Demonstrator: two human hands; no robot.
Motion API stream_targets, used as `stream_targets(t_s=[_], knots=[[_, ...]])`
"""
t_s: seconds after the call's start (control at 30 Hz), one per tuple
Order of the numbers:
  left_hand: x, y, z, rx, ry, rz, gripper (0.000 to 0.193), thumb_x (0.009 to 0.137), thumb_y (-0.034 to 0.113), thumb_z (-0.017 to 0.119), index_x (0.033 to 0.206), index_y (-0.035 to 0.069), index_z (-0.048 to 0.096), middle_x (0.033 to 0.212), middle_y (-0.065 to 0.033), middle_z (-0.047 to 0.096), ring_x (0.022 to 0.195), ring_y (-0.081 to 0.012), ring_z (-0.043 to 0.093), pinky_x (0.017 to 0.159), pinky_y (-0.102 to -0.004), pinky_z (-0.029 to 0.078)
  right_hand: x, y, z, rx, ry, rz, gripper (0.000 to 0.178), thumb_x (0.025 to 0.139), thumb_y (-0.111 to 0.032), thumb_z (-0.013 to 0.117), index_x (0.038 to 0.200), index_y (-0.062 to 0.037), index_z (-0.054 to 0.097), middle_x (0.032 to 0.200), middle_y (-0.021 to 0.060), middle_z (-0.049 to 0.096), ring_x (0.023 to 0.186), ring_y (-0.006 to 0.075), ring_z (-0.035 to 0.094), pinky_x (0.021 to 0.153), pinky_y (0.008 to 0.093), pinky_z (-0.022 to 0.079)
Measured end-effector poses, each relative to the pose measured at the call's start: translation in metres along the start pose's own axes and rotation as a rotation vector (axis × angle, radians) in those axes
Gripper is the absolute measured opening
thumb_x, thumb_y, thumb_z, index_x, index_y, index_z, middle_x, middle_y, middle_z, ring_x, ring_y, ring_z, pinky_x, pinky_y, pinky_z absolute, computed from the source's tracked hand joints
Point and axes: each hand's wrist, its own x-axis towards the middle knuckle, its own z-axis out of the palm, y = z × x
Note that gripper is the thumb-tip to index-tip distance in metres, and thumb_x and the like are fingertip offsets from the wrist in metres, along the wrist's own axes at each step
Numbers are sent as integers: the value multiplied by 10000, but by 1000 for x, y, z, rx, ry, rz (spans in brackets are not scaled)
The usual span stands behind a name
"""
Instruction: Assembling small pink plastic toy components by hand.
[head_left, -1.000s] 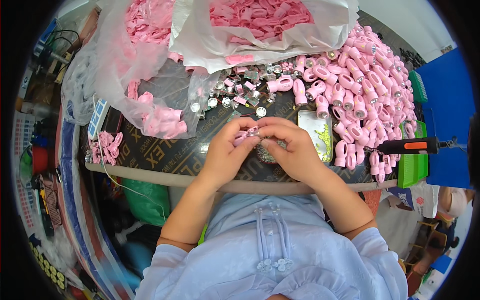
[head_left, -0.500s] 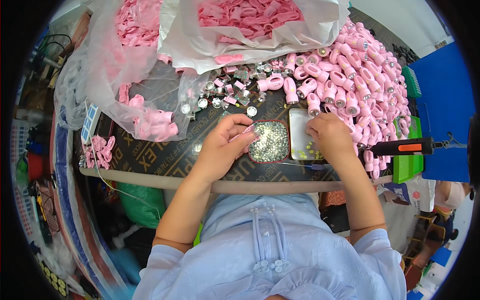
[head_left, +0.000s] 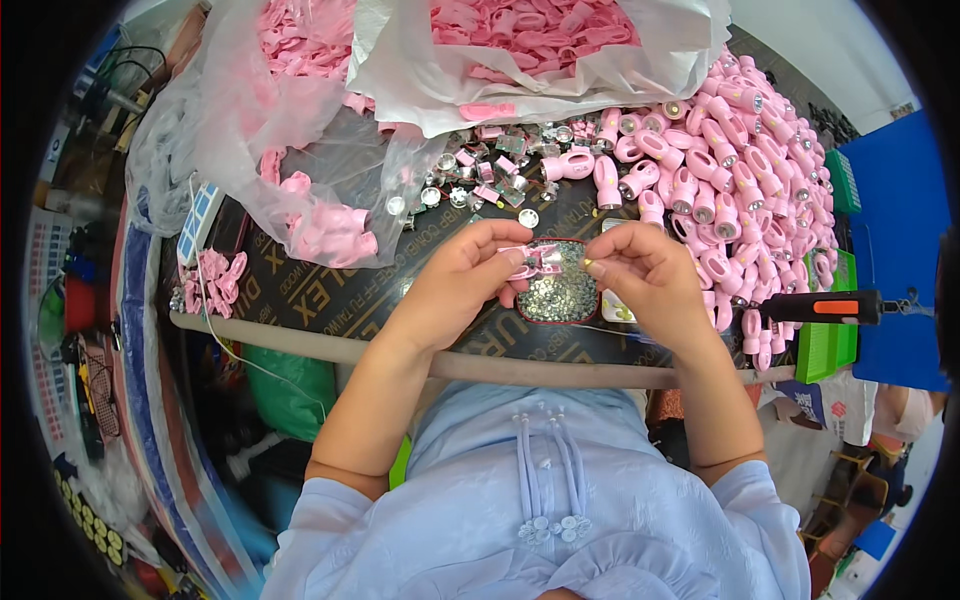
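Observation:
My left hand [head_left: 452, 282] holds an opened pink flashlight casing [head_left: 541, 262] between thumb and fingers, with silvery parts showing inside it. My right hand [head_left: 655, 290] has thumb and forefinger pinched on a tiny yellow piece [head_left: 587, 262], just to the right of the casing. Beneath both hands sits a red-rimmed tin [head_left: 556, 306] filled with small metallic bits, probably screws. A shallow pale tin [head_left: 617, 308] with small yellow pieces is mostly hidden by my right hand.
Pink flashlights [head_left: 740, 190] are heaped at the right, by a green basket [head_left: 830, 335] and an orange-and-black tool [head_left: 825, 307]. A white sack [head_left: 400, 90] of pink shells stands at the back. Circuit boards and reflectors [head_left: 490, 175] lie before it. Pink pieces [head_left: 213, 283] lie far left.
My right hand has left the pale tin and moved left to the casing, now pinching a yellow piece. My left hand has brought the casing over the red-rimmed tin. The view has shifted slightly.

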Motion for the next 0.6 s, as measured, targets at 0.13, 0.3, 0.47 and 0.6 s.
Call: stream_targets(t_s=[0.13, 0.3, 0.47, 0.6], knots=[[3, 1, 3, 47, -39, 28, 184, 987, 103, 576, 1142, 7, 551, 970, -54, 622, 820, -101, 595, 654, -235, 480, 10, -7, 16, -487, -80, -466, 167, 787, 31, 731, 917, -50, 666, 960, 71, 658, 900, 247, 619, 842, 344, 479], [0, 4, 8, 29, -28, 49, 164, 989, 119, 584, 1119, 22, 559, 937, -40, 621, 784, -94, 580, 658, -233, 478, 9, -7, 28, -592, -77, -451, 173, 766, 13, 752, 886, -74, 662, 1146, 103, 611, 1082, 306, 542, 930, 385, 436], [-2, 6, 9, 45, -30, 65, 158, 987, 128, 595, 1113, 35, 571, 928, -28, 621, 756, -89, 565, 665, -233, 476, 9, -6, 31, -592, -70, -478, 174, 772, 8, 752, 893, -77, 662, 1226, 117, 581, 1159, 320, 501, 965, 402, 416], [-3, 6, 10, 39, -36, 83, 161, 985, 128, 597, 1114, 34, 572, 939, -29, 625, 758, -88, 566, 668, -234, 476, 10, -7, 32, -585, -52, -475, 170, 778, 3, 753, 894, -79, 661, 1239, 123, 582, 1166, 326, 503, 971, 407, 414]])
